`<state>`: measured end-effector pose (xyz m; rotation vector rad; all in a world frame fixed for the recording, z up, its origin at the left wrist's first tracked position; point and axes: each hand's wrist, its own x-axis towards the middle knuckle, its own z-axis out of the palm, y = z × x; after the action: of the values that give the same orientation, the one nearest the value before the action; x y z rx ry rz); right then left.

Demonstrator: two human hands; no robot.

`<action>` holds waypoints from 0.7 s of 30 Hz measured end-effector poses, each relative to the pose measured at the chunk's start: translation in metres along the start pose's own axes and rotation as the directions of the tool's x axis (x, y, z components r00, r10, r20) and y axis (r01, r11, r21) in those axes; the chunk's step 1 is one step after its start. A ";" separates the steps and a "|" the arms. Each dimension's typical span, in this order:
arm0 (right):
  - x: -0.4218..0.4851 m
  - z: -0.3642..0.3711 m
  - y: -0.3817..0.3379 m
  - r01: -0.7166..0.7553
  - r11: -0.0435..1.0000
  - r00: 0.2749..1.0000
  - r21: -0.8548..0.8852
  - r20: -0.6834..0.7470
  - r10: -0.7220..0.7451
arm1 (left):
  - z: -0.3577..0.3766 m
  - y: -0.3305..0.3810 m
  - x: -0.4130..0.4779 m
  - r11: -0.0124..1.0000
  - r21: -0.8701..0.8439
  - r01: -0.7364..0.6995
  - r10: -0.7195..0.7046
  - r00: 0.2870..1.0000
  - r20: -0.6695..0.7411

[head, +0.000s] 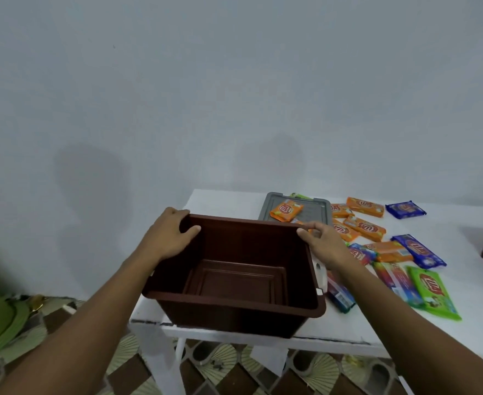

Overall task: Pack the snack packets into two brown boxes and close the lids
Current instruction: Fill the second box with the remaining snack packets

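Two hands hold one empty brown box (234, 269) by its far corners at the centre of the frame: the left hand (169, 235) curls over the far-left corner with the thumb inside the wall, and the right hand (324, 243) pinches the far-right rim between thumb and fingers. The box sits near the front-left corner of a white table (220, 199), and part of its base seems to overhang the front edge, so a push toward the lower frame could tip it off. Snack packets (365, 228) lie scattered right of the box, some just beside its wall; sliding it that way could shove them along. One orange packet (286, 210) rests on a grey lid (320, 208) behind the box and would slide off if the lid is lifted. A dark object at the right edge may be the second box; I cannot tell. Behind is a plain pale wall (234, 81); below, a patterned tiled floor (220, 363).
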<state>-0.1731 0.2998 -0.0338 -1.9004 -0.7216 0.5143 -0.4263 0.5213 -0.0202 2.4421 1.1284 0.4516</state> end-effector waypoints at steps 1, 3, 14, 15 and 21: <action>-0.001 -0.001 -0.002 0.022 1.000 1.000 -0.006 -0.002 -0.022 | 0.001 0.003 0.002 0.999 0.043 -0.014 0.014 1.000 -0.004; -0.004 -0.004 -0.004 0.054 0.998 0.998 -0.034 -0.018 -0.054 | 0.001 0.013 0.003 0.986 0.159 -0.052 0.058 0.998 -0.031; 0.029 -0.046 0.002 0.054 0.971 0.996 -0.235 -0.056 -0.069 | 0.016 0.091 0.030 0.903 0.059 -0.426 0.419 0.903 0.099; 0.037 -0.048 0.006 0.069 0.943 0.996 -0.324 -0.030 -0.083 | 0.017 0.097 0.036 0.895 0.055 -0.442 0.435 0.894 0.113; 0.085 -0.052 0.030 0.357 0.671 0.926 -0.650 0.340 -0.163 | 0.032 0.119 0.088 0.863 0.058 -0.502 0.483 0.853 0.200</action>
<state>-0.0704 0.3138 -0.0424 -2.3899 -1.5174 0.3114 -0.2808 0.5123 0.0214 2.7991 0.4461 0.3103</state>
